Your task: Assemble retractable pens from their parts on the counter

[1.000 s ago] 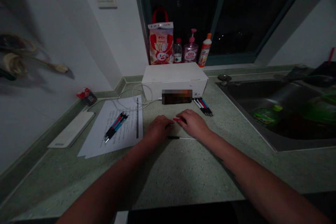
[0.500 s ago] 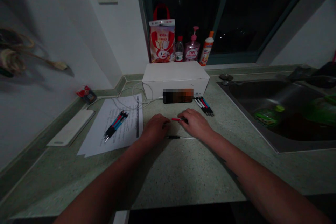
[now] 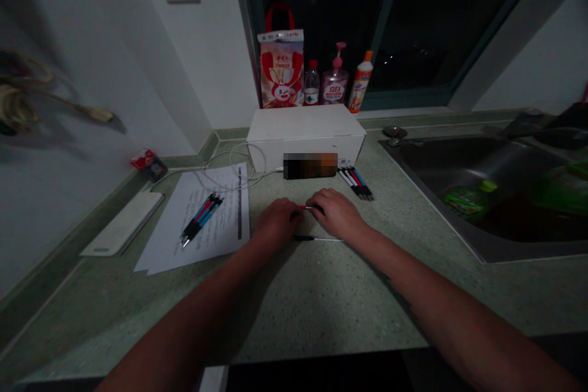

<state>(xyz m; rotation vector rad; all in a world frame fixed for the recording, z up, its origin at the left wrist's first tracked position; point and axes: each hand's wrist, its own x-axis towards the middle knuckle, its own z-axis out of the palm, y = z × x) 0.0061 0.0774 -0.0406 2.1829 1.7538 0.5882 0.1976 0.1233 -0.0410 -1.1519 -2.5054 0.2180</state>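
Observation:
Both my hands rest close together on the green countertop [image 3: 321,294]. My left hand [image 3: 277,222] and my right hand [image 3: 337,212] each pinch one end of a short red pen part [image 3: 304,207] held between them. A thin black and white pen refill [image 3: 316,238] lies on the counter just under my hands. A bundle of several pens [image 3: 201,217] lies on a printed sheet of paper [image 3: 197,220] to the left. Another bundle of pens [image 3: 356,182] lies to the right, near a white box [image 3: 305,131].
A steel sink [image 3: 487,190] with green items fills the right side. Bottles and a red bag [image 3: 282,67] stand on the window sill behind the box. A white cable [image 3: 229,171], a flat white slab [image 3: 122,231] and a small red pack [image 3: 147,164] lie at the left.
My hands have drawn closer together, so less of the red pen part shows between them. The view has shifted slightly.

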